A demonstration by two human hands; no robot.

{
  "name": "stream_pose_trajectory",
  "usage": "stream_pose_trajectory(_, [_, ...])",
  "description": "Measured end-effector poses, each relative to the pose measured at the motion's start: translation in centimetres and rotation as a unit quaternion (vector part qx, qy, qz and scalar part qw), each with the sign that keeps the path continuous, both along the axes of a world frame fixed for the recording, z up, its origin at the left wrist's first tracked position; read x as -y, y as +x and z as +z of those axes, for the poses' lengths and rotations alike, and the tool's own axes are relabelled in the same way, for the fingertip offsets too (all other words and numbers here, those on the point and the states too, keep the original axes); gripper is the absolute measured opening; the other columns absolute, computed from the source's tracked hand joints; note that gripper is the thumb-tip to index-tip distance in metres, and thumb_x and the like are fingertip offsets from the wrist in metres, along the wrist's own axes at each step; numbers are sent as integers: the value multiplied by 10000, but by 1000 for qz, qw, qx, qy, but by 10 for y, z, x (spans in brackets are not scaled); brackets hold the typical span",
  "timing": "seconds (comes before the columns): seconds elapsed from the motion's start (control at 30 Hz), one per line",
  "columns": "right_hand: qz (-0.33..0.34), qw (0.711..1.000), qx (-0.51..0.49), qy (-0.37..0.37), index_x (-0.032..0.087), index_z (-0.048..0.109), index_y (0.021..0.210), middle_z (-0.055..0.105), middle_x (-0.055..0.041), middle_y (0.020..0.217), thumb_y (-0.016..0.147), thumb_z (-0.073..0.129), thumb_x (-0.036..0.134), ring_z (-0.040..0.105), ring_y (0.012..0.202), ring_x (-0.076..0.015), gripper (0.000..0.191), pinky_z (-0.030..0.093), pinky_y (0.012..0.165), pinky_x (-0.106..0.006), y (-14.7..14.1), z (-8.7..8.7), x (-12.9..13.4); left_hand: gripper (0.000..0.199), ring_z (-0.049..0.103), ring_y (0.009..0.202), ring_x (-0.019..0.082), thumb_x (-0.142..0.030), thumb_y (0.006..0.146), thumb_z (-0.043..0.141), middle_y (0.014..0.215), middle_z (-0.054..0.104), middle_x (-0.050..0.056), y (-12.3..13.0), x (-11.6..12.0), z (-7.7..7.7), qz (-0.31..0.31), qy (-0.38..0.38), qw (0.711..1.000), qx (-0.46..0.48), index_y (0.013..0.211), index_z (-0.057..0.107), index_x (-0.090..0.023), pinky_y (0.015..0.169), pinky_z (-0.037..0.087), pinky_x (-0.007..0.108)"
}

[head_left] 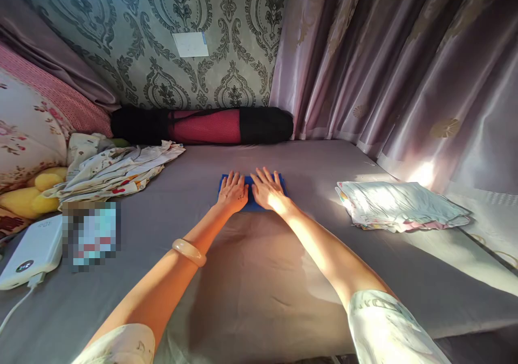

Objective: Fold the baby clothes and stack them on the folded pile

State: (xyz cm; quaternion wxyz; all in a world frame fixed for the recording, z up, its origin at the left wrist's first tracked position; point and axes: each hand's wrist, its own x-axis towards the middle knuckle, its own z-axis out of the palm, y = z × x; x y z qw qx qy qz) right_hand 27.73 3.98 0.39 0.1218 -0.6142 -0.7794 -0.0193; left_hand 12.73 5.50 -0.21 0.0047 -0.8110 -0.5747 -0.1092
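Observation:
A small blue piece of folded cloth [251, 206] lies flat in the middle of the grey sheet [259, 277]. My left hand [233, 192] rests palm down on its left half, fingers stretched forward. On the right half lies my right hand [267, 189], also flat, with its fingers spread. Most of the blue cloth is hidden under both hands; its edges show around them and between the thumbs. A pale bangle [189, 252] circles my left forearm.
To the right is a folded pale cloth stack [404, 206]. Crumpled printed fabric [117, 172], a yellow plush thing [36, 194] and a white power bank [34, 250] with a cable are at left. A black and red roll [204, 126] lies along the wall, beside curtains [364, 56].

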Motion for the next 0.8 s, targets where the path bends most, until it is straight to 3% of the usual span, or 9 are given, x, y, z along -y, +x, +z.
stream_pose_trajectory(0.1, [33,998,16,-44,200,320,1522,237,-55,1607,984,283,317,123,1488,-273,552,77,1180,-564,-6,-10,-2,555,172,1484,293,-322,968,273,1556,349,131,3,-1,-8,-16,-17,1000,-11,1465,392,-106,1204,126,485])
stream_pose_trajectory(0.33, [15,995,19,-99,267,276,1541,213,-27,1615,983,253,342,129,1486,-293,563,103,1166,-601,-5,-22,-2,624,145,1487,315,-435,965,244,1603,242,99,-5,-5,-25,5,-81,997,-3,1518,321,-156,1191,115,556])
stream_pose_trajectory(0.6, [12,989,21,-144,283,238,1550,181,-23,1623,983,247,359,128,1487,-290,572,97,1159,-615,-6,-18,-7,642,123,1490,317,-443,958,235,1615,209,88,-2,-7,-11,9,-141,990,-25,1536,273,-167,1183,120,566])
stream_pose_trajectory(0.67, [7,988,14,-151,265,244,1549,192,-31,1619,987,239,355,137,1487,-270,570,110,1166,-593,-5,-15,-9,629,178,1479,313,-458,955,257,1597,263,103,-2,-8,-7,8,-125,992,-24,1509,335,-169,1176,163,554])
stream_pose_trajectory(0.8, [-61,994,13,-85,116,262,1538,190,-103,1613,999,200,338,107,1493,-241,586,65,1193,-519,-1,-14,-8,653,187,1479,301,-506,966,212,1584,284,138,-5,-9,-10,38,-43,998,-8,1472,394,-136,1187,147,526])
